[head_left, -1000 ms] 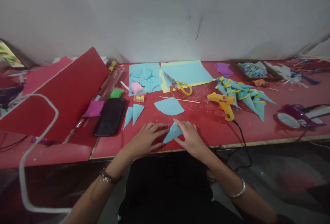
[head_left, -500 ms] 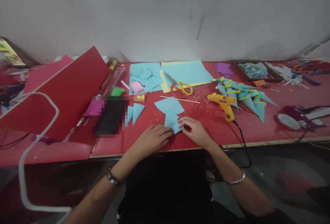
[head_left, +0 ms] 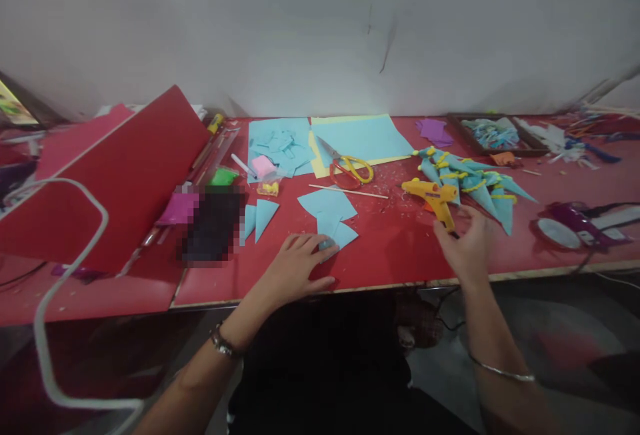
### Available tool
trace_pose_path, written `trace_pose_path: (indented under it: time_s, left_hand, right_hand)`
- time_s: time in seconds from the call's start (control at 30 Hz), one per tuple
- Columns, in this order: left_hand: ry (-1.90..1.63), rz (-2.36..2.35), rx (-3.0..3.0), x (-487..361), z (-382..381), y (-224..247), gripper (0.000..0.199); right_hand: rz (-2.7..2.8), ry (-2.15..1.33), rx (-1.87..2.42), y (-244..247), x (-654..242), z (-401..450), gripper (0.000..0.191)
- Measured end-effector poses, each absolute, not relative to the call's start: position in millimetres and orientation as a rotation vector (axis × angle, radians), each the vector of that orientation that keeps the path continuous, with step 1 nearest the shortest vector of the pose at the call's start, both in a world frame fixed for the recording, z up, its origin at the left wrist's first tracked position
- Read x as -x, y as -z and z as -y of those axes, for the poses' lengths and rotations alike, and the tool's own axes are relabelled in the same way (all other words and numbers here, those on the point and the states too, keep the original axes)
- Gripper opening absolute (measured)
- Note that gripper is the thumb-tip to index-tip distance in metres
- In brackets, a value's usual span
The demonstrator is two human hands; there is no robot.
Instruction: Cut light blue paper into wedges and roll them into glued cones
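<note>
My left hand (head_left: 300, 258) lies on the near part of the red table with fingers spread and thumb apart. Its fingertips press on the lower end of a light blue paper piece (head_left: 343, 236). A wider blue paper piece (head_left: 327, 203) lies just beyond, overlapping it. My right hand (head_left: 467, 241) is at the handle of a yellow hot glue gun (head_left: 435, 198), thumb on one side and fingers on the other. The gun rests on the table, nozzle pointing left. Two small blue paper triangles (head_left: 267, 216) lie left of my left hand.
Scissors (head_left: 350, 168) and a thin wooden stick (head_left: 349, 191) lie beyond the paper pieces. Blue cones with yellow trim (head_left: 475, 185) are piled behind the glue gun. A large red board (head_left: 125, 175) leans at left, near a white bent tube (head_left: 47, 335). A scrap tray (head_left: 537, 149) sits back right.
My right hand has left the blue paper and moved right to the glue gun's handle. My left hand stays at the paper, its thumb now spread wider.
</note>
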State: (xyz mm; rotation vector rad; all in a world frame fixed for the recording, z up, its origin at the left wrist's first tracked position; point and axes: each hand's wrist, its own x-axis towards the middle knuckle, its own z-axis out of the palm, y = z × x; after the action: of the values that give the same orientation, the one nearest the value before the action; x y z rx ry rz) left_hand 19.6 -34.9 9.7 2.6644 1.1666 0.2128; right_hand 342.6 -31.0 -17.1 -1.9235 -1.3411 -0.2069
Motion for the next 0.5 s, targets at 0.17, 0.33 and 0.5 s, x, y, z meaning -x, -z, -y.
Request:
trace_pose_path:
  time_s: [0.17, 0.33, 0.5]
  left_hand:
    - [-0.255, -1.046, -2.646, -11.7, 14.0, -6.0, 0.034]
    - [-0.334, -1.083, -2.616, -10.0, 9.2, 0.4, 0.033]
    - [-0.346, -1.117, -2.579, -9.4, 9.9, 1.4, 0.033]
  right_hand:
    - [1.523, 0.105, 2.073, 24.1, -345.7, 12.0, 0.040]
    - [1.596, 0.030, 2.130, 4.8, -353.1, -1.4, 0.031]
    - [1.819, -0.069, 2.056, -26.1, -342.5, 5.9, 0.033]
